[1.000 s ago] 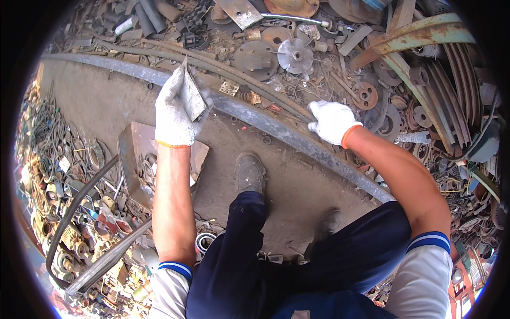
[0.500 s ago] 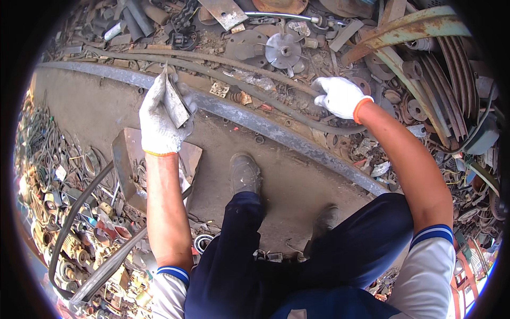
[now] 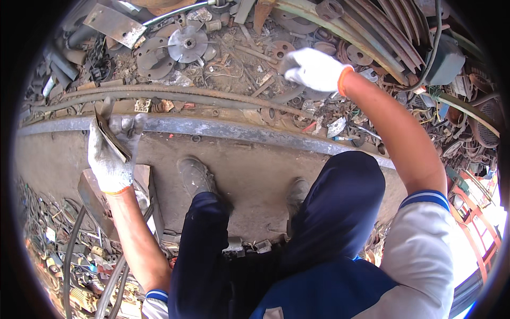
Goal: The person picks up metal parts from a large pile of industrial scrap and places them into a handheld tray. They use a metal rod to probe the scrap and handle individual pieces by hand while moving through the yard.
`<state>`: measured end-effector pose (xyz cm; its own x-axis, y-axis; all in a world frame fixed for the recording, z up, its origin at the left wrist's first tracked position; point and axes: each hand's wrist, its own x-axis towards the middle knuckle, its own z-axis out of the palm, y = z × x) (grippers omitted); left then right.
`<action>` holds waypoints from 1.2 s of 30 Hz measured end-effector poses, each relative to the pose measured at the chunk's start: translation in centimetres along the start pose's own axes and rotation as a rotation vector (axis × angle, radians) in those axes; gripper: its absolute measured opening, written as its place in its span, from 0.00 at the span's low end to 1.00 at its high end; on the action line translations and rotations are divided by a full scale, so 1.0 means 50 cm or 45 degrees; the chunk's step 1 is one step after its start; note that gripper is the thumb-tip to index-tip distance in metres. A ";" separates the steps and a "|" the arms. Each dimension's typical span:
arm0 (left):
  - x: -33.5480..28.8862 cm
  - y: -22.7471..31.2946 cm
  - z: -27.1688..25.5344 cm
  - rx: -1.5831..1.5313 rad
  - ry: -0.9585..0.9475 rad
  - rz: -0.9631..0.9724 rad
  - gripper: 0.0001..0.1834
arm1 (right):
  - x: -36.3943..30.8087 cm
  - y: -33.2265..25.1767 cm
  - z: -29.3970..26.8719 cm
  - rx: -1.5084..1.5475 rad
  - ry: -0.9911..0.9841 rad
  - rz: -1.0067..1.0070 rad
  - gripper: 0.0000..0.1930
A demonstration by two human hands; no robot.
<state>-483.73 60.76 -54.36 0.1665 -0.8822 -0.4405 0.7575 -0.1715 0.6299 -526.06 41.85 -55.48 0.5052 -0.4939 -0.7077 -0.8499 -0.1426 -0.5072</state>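
Note:
My left hand, in a white knit glove with an orange cuff, grips a thin grey strip of scrap metal. The strip slants across the palm, and the glove's fingertips look dirty grey. Out to the right, my gloved right hand hovers over the scrap heap. Its fingers are loosely bent and apart from the thumb, somewhat blurred, with nothing visible between them. Closest to it are a rusty round disc and small debris.
A long grey metal rail separates the heap from the bare floor by my shoes. Beyond it lie a finned metal disc, a flat plate and curved rusty bars. A metal scoop-like tray stands below my left hand.
My view has swung to the right, so the heap appears shifted left. My right hand has moved off the long rusty rod's end. The metal strip stays in my left hand.

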 end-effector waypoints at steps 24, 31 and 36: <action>-0.034 -0.143 0.220 0.392 -0.123 -0.526 0.25 | -0.253 0.304 0.207 1.176 0.591 0.362 0.15; -0.079 -0.075 0.347 0.546 -0.271 -0.433 0.29 | -0.254 0.155 0.070 1.903 0.381 -0.253 0.17; -0.140 -0.027 0.477 0.724 -0.247 -0.344 0.25 | -0.284 0.235 0.083 0.410 0.763 -0.096 0.24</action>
<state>-500.95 56.69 -36.88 -0.1402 -0.8294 -0.5407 0.2960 -0.5563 0.7765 -542.62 50.77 -53.44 0.3128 -0.8952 -0.3173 -0.6819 0.0209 -0.7312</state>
